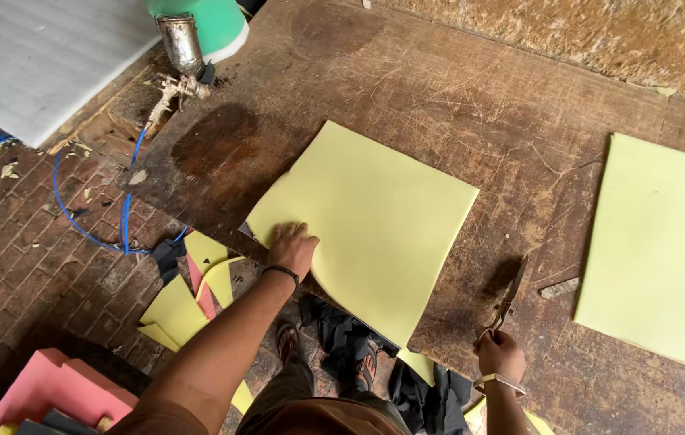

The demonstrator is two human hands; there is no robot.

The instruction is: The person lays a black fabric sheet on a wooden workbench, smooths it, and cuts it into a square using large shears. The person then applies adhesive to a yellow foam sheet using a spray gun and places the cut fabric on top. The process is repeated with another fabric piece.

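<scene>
Surface: worn brown wooden workbench, scratched.
Left hand: flat, fingers spread, pinning square pale-yellow foam sheet steady.
Right hand: clenched around metal scissors, blades resting near sheet's right edge.

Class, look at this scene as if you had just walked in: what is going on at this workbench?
A person stands at a worn wooden workbench. The left hand presses flat on the near corner of a yellow foam sheet, which lies partly over the bench edge. The right hand holds scissors, their blades resting on the bench beside the sheet, apart from it. A second yellow sheet lies to the right, and yellow offcuts litter the brick floor.
</scene>
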